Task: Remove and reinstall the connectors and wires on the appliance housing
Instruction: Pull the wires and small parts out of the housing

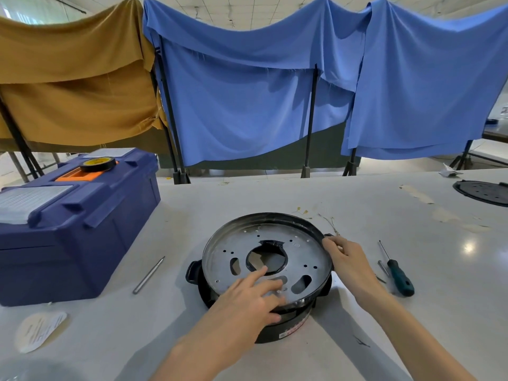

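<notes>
A workshop: toolbox (68,224), screwdriver (397,270), cloth-draped partitions (247,92) behind the workbench (384,215).

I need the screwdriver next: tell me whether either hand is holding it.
No, the screwdriver lies on the table while the left hand and right hand are both on the housing.

Head camera looks forward and down, close over the table (357,204).
</notes>
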Tool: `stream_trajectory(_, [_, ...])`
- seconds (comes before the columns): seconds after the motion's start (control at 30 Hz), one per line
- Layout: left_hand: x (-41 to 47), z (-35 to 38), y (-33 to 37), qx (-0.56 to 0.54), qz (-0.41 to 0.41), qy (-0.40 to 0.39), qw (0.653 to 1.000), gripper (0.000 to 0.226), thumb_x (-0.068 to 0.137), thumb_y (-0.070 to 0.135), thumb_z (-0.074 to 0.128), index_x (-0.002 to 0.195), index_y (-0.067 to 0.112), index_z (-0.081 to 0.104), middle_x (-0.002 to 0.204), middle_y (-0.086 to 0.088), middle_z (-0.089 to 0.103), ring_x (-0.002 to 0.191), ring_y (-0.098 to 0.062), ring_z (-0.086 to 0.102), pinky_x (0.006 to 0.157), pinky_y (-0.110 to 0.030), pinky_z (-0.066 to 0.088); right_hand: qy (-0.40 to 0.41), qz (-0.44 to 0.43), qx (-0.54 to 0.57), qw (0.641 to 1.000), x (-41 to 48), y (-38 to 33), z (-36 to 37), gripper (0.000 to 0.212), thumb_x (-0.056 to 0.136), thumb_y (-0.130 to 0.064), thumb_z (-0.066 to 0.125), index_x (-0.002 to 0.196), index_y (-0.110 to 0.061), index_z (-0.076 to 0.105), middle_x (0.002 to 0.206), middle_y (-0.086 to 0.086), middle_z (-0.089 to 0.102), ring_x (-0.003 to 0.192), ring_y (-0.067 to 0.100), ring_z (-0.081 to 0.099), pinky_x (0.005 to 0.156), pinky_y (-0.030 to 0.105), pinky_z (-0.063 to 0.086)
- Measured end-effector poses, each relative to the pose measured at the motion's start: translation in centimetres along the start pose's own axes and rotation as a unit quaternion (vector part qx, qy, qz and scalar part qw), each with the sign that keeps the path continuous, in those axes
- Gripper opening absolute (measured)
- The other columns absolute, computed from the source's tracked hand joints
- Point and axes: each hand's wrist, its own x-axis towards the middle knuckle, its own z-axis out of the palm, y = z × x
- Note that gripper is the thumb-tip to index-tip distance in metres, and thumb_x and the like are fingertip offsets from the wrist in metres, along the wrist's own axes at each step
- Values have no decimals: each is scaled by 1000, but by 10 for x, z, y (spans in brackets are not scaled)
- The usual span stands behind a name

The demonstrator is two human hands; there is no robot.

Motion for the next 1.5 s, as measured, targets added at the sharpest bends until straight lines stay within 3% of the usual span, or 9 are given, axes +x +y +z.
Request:
stream_trajectory(0.2, [11, -17, 33, 73, 11, 62, 995, 37, 100, 31, 42, 128, 13, 61, 147, 3, 44, 146, -29, 21, 118, -37, 22, -3, -2, 28, 1000, 0, 0, 0, 33, 94, -22, 50, 72, 2, 46, 70, 6, 39, 67, 17, 34, 62, 33, 27])
stream_trajectory(0.33, [19, -11, 49, 20, -42, -83, 995, 49, 105, 34, 28, 144, 7, 39, 159, 1, 17, 149, -24, -2, 120, -41, 9, -22, 42, 75, 996, 1, 2, 2, 29, 98, -24, 48, 72, -11, 53, 67, 6, 48, 61, 16, 44, 59, 29, 32])
stream_trajectory(0.57, [39, 13, 50, 23, -114, -68, 991, 47, 105, 32, 28, 141, 4, 40, 158, -8, 19, 148, -32, 1, 117, -43, 12, -48, 48, 113, 991, 2, 4, 4, 20, 88, -3, 53, 88, -16, 69, 69, -8, 70, 60, 1, 63, 52, 13, 48])
stream_trajectory(0.67, [43, 18, 53, 34, -136, -63, 988, 46, 105, 31, 27, 138, 2, 42, 157, -11, 20, 147, -36, 5, 115, -47, 14, -60, 41, 86, 994, 2, 2, 9, 19, 88, 0, 47, 98, 4, 63, 81, 17, 61, 72, 17, 57, 64, 23, 46])
stream_trajectory(0.77, [44, 20, 56, 47, -139, -60, 987, 44, 105, 27, 33, 139, 1, 40, 156, -16, 19, 146, -38, 7, 112, -52, 17, -57, 36, 78, 995, 4, 1, 14, 19, 89, -4, 45, 93, 15, 49, 77, 10, 42, 75, 21, 36, 69, 34, 30])
stream_trajectory(1.0, [45, 20, 66, 44, -160, -35, 985, 40, 97, 15, 54, 133, 0, 46, 151, -18, 26, 143, -39, 17, 112, -54, 23, -43, 29, 48, 998, 5, 2, 16, 19, 92, -8, 50, 92, -12, 68, 81, 1, 67, 77, 13, 60, 70, 24, 43])
stream_trajectory(1.2, [46, 18, 73, 55, -171, -45, 983, 41, 95, 9, 56, 133, -2, 44, 151, -22, 24, 143, -42, 15, 112, -55, 22, -36, 17, 36, 999, 7, 0, 16, 25, 90, -5, 47, 100, 17, 50, 90, 38, 48, 72, 29, 38, 71, 34, 31])
stream_trajectory(1.37, [46, 13, 69, 66, -174, -30, 982, 40, 91, 3, 56, 129, 2, 47, 148, -19, 29, 139, -39, 24, 108, -51, 29, -44, 50, 61, 996, 10, 4, 20, 13, 93, -16, 53, 98, -9, 63, 85, 1, 63, 75, 18, 56, 68, 26, 41])
stream_trajectory(1.5, [50, 8, 67, 48, -189, -23, 980, 33, 96, 8, 52, 129, 5, 50, 149, -18, 31, 141, -37, 23, 110, -49, 27, -54, 52, 85, 994, 10, 4, 26, 24, 89, -5, 54, 106, -18, 63, 96, -1, 71, 85, 10, 66, 63, 18, 48])
